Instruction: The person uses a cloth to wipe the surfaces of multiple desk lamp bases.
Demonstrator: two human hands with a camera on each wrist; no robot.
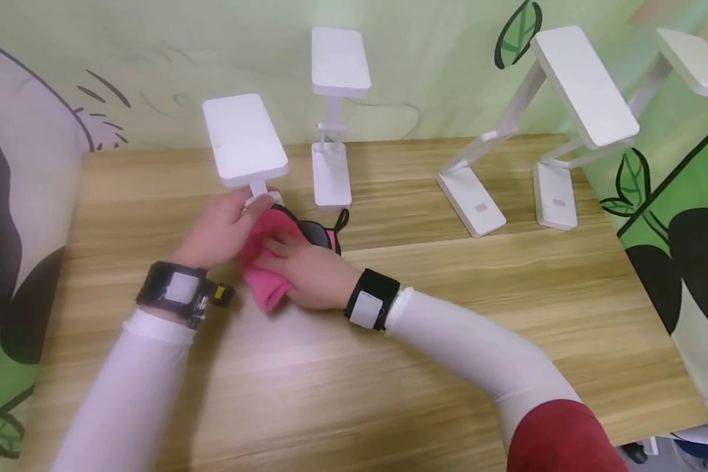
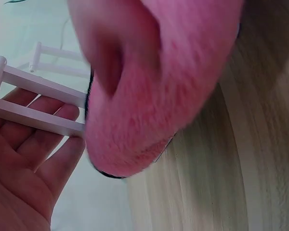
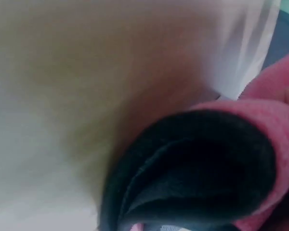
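Pale green wall (image 1: pixel 183 65) with painted leaves stood beyond the wood-grain table (image 1: pixel 389 380) on which the person worked. At the far left of the work, just behind the grip, a left wristband (image 1: pixel 174 292) carried a pale patch with no writing that could be read. Ahead of it the left hand (image 1: pixel 218 226) held the nearest white lamp (image 1: pixel 242 134), its fingers bent behind the twin bars of the stem. From that grip the lamp's panel rose away toward the wall, its long axis slanting back and slightly left, while the bars ran the other way, into the pink cloth (image 1: pixel 259 278). That cloth lay immediately right of the left grip, touching the lamp, its dark lining curled into a loop in the right wrist view. Nearer to the cloth was the right hand (image 1: pixel 315 272), its blurred fingers bent into the fabric and gripping it; the thumb could not be made out. Past the grip, toward the wall, stood a second lamp (image 1: pixel 332 108), then, nearer the person, a right wristband (image 1: pixel 373 300) with another patch, illegible. Well to the right were a third lamp (image 1: pixel 584 85) and a fourth lamp (image 1: pixel 554 193), each with a small mark on its base, too small to read.
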